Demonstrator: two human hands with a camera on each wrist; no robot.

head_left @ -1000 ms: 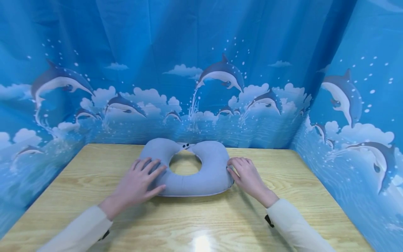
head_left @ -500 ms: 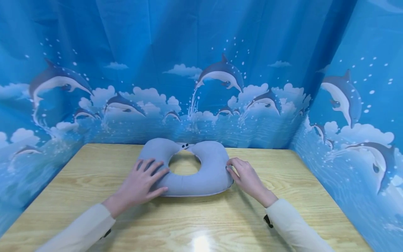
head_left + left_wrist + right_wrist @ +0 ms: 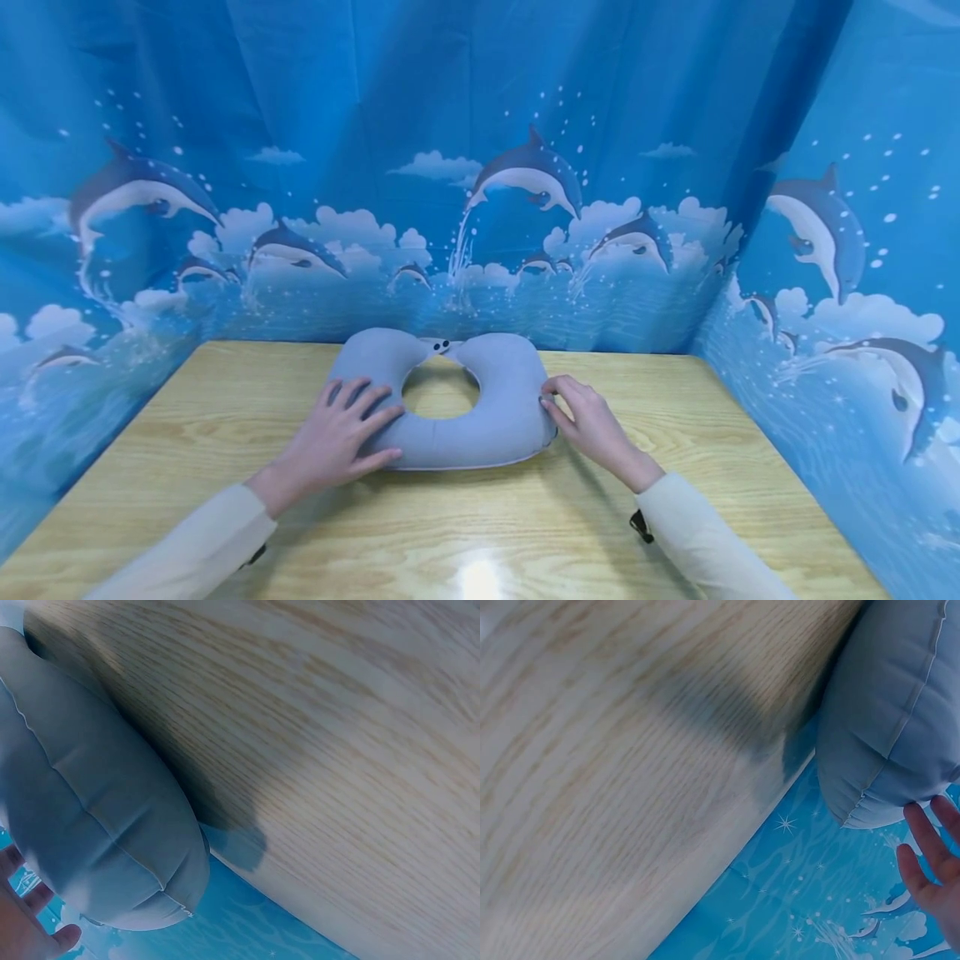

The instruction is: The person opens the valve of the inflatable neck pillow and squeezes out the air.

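Observation:
An inflated grey neck pillow [image 3: 450, 442], U-shaped with two small dark snaps [image 3: 441, 347] at its far ends, lies on the table. My left hand [image 3: 330, 433] is spread flat on its left side, fingers apart. At the right edge, my right hand [image 3: 596, 429] pinches the pillow's side between thumb and forefinger, beside a small dark spot. In the left wrist view the seamed side of the pillow [image 3: 112, 802] bulges past my fingertips [image 3: 67, 937]. The right wrist view shows straighter fingers [image 3: 926, 832] touching the pillow [image 3: 889, 705]; the pinch itself is hidden there.
The wood-grain table [image 3: 465, 525] stretches out around the pillow on all sides. Blue curtains [image 3: 465, 125] printed with dolphins rise behind the table's far edge and along its sides. Both arms wear pale sleeves [image 3: 705, 533].
The left hand has shifted slightly to the right over the pillow, then held still. The right hand stays at the pillow's right edge, and the pillow has hardly moved.

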